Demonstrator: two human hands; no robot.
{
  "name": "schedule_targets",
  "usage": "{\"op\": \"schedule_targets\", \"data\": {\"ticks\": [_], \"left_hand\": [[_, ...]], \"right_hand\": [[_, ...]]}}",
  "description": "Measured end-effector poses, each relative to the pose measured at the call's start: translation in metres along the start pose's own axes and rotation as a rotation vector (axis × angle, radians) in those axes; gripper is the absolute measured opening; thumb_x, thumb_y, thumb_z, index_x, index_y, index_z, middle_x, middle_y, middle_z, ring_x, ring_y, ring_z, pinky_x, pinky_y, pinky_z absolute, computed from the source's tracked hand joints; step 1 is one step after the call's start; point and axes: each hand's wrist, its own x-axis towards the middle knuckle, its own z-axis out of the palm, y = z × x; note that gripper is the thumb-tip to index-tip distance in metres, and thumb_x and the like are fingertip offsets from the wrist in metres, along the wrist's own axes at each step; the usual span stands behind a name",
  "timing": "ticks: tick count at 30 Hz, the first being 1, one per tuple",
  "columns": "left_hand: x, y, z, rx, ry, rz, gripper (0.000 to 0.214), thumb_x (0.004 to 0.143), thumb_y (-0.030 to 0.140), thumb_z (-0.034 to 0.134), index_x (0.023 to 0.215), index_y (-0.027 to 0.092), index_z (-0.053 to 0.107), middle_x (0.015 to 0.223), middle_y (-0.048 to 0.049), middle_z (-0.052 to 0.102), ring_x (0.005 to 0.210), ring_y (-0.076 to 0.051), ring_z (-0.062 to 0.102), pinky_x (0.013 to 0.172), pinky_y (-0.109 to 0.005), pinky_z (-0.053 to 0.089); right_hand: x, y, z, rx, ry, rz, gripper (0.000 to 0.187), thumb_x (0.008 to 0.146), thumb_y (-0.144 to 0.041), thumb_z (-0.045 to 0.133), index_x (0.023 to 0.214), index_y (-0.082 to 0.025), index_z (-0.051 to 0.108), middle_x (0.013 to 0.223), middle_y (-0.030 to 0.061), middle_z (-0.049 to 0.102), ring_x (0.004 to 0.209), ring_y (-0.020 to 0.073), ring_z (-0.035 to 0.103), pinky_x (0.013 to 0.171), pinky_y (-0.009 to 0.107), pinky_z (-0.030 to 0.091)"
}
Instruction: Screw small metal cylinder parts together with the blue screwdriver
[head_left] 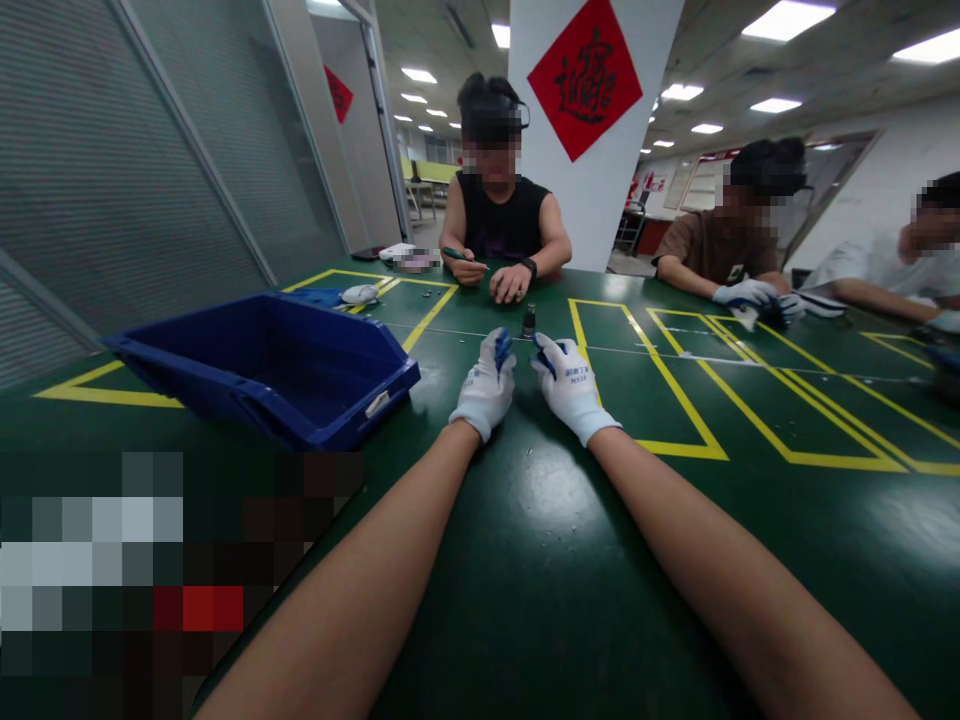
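Note:
Both my hands wear white gloves with blue fingertips and rest on the dark green table [540, 560], arms stretched forward. My left hand [487, 385] is curled, its fingers closed; what they hold I cannot make out. My right hand [568, 385] is also curled, fingers pinched toward the left hand. Just beyond the two hands stands a small dark upright part [529, 320], apart from both.
A blue plastic bin [277, 365] sits tilted to my left. Yellow tape lines [675, 390] mark boxes on the table. A person in black [502, 225] sits opposite holding a pen; two more people [739, 250] work at the right. A white pillar [592, 130] stands behind.

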Motion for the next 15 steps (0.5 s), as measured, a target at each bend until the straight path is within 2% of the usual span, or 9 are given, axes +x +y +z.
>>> {"op": "schedule_targets", "data": {"ticks": [2, 5, 7, 9, 12, 15], "left_hand": [[-0.001, -0.003, -0.002, 0.014, -0.033, -0.085, 0.044, 0.091, 0.031, 0.041, 0.135, 0.025, 0.036, 0.121, -0.0093, 0.06, 0.104, -0.02, 0.061, 0.09, -0.039, 0.048], [-0.002, -0.003, -0.008, 0.183, -0.143, -0.151, 0.044, 0.088, 0.042, 0.047, 0.128, 0.025, 0.048, 0.127, -0.0122, 0.057, 0.117, -0.028, 0.054, 0.096, -0.047, 0.043], [-0.004, 0.0, -0.013, 0.337, -0.198, -0.169, 0.052, 0.083, 0.051, 0.052, 0.128, 0.025, 0.05, 0.138, -0.0141, 0.048, 0.13, -0.035, 0.04, 0.102, -0.053, 0.034], [-0.005, 0.004, -0.017, 0.452, -0.278, -0.171, 0.065, 0.077, 0.057, 0.056, 0.133, 0.025, 0.046, 0.144, -0.0151, 0.04, 0.136, -0.038, 0.028, 0.105, -0.057, 0.025], [-0.006, 0.007, -0.02, 0.509, -0.448, -0.128, 0.069, 0.076, 0.059, 0.055, 0.133, 0.023, 0.044, 0.142, -0.0153, 0.043, 0.136, -0.036, 0.029, 0.109, -0.055, 0.017], [-0.006, 0.006, -0.019, 0.519, -0.477, -0.1, 0.055, 0.082, 0.056, 0.048, 0.124, 0.02, 0.051, 0.137, -0.015, 0.048, 0.134, -0.032, 0.034, 0.111, -0.052, 0.016]], "right_hand": [[-0.003, -0.003, -0.001, 0.02, 0.014, 0.004, 0.054, 0.09, -0.035, 0.044, 0.142, -0.024, 0.037, 0.126, 0.0113, 0.05, 0.106, 0.0232, 0.056, 0.092, 0.036, 0.044], [-0.005, -0.004, 0.002, 0.138, 0.015, 0.024, 0.062, 0.085, -0.033, 0.052, 0.143, -0.02, 0.033, 0.126, 0.0107, 0.054, 0.105, 0.0219, 0.057, 0.093, 0.037, 0.044], [-0.005, -0.002, 0.004, 0.247, 0.014, 0.039, 0.058, 0.083, -0.035, 0.055, 0.137, -0.019, 0.041, 0.118, 0.0087, 0.06, 0.101, 0.0198, 0.059, 0.092, 0.035, 0.046], [-0.002, 0.0, 0.003, 0.328, 0.05, 0.037, 0.048, 0.082, -0.037, 0.056, 0.127, -0.018, 0.052, 0.113, 0.0072, 0.062, 0.101, 0.018, 0.06, 0.092, 0.033, 0.046], [0.003, 0.003, -0.001, 0.4, 0.111, 0.035, 0.034, 0.082, -0.04, 0.056, 0.107, -0.02, 0.066, 0.113, 0.0063, 0.062, 0.104, 0.0167, 0.059, 0.093, 0.03, 0.045], [0.006, -0.001, -0.005, 0.592, 0.05, 0.06, 0.032, 0.082, -0.044, 0.054, 0.098, -0.02, 0.068, 0.1, 0.0043, 0.067, 0.092, 0.016, 0.063, 0.086, 0.03, 0.049]]}}
